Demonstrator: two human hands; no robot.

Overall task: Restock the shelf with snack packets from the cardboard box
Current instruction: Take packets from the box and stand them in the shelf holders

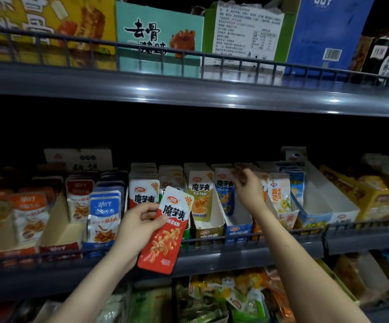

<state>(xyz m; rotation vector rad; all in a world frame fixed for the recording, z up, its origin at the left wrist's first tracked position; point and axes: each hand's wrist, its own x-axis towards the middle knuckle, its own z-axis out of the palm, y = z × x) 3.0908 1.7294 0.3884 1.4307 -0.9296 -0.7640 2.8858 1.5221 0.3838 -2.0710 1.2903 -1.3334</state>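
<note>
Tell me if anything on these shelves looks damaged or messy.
Yes. On the top shelf, the green-and-white box has a ragged, torn top edge. At the very bottom, packets lie in a loose heap instead of standing in rows. The red packet in the left hand looks intact.

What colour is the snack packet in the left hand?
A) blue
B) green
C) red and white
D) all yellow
C: the left hand holds a packet that is red at the bottom and white at the top.
</note>
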